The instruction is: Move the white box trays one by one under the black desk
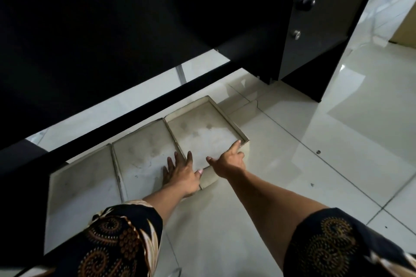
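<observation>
While pushing the right white shallow cardboard box tray (202,135) on the floor at the black desk (112,29) edge, spread both hands, left hand (182,175) and right hand (229,162), flat and open, gripping nothing. Looked light, stiff; best held by the rim.

Daylight enters from the upper right and glares off the glossy floor tiles (351,101). The black desk (112,29) fills the upper left as near-featureless darkness, shading the floor beneath it. Straight edges bow with wide-angle distortion, and the far upper right corner is soft and washed out.
</observation>
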Demonstrator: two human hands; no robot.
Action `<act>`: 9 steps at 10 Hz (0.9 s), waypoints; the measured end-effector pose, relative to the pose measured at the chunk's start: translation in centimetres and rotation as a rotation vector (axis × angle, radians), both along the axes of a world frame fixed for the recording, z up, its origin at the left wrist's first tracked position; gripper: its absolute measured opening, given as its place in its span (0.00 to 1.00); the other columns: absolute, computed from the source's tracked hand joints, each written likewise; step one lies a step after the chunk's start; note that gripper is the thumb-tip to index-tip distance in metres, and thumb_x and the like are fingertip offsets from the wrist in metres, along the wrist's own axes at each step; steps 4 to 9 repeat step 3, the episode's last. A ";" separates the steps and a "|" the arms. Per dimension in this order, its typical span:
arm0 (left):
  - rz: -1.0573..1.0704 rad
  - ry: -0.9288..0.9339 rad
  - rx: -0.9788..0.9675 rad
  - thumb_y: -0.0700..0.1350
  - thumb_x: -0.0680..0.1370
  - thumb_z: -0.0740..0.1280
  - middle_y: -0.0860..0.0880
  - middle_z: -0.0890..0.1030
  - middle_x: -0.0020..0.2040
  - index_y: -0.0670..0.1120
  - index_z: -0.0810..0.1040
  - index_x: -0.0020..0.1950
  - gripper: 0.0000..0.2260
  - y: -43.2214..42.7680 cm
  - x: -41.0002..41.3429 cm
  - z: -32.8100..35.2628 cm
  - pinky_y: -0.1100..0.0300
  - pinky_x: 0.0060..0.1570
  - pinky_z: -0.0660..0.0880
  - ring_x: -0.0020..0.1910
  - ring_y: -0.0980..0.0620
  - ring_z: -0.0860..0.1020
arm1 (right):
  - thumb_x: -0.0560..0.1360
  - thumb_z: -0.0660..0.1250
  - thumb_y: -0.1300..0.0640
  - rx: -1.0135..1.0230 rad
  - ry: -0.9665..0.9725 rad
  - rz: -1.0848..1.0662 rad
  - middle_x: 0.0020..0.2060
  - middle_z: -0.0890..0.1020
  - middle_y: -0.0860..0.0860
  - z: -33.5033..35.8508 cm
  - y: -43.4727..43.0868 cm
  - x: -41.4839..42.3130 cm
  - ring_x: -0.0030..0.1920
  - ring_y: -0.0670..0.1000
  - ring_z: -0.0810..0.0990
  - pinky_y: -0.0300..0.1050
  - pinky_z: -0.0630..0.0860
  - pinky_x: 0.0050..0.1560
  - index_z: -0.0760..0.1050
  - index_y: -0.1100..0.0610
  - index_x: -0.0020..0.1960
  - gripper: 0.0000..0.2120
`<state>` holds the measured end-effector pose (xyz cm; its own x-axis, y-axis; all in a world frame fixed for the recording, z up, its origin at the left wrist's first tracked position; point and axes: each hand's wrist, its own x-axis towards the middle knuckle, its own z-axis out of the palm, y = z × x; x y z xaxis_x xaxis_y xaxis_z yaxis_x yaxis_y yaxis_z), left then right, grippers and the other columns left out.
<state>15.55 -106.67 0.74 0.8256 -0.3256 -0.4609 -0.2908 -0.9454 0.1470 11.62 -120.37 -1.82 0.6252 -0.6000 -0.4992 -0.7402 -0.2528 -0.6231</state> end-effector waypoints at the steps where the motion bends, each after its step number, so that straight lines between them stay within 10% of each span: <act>1: -0.002 -0.031 0.008 0.63 0.81 0.49 0.45 0.35 0.80 0.57 0.39 0.80 0.31 -0.4 0.2 2.2 0.44 0.76 0.39 0.79 0.42 0.36 | 0.73 0.70 0.37 -0.033 -0.009 0.097 0.76 0.56 0.65 1.8 0.4 -0.1 0.71 0.64 0.67 0.53 0.67 0.69 0.35 0.57 0.80 0.55; 3: -0.019 -0.101 -0.001 0.65 0.80 0.48 0.46 0.37 0.80 0.57 0.41 0.80 0.32 -0.5 -0.6 7.7 0.43 0.77 0.40 0.79 0.42 0.37 | 0.74 0.69 0.37 -0.135 0.022 0.149 0.79 0.48 0.62 8.8 0.8 -2.4 0.78 0.62 0.53 0.56 0.62 0.73 0.37 0.54 0.80 0.53; 9: -0.019 -0.101 -0.001 0.65 0.80 0.48 0.46 0.37 0.80 0.57 0.41 0.80 0.32 -0.5 -0.6 7.7 0.43 0.77 0.40 0.79 0.42 0.37 | 0.74 0.69 0.37 -0.135 0.022 0.149 0.79 0.48 0.62 8.8 0.8 -2.4 0.78 0.62 0.53 0.56 0.62 0.73 0.37 0.54 0.80 0.53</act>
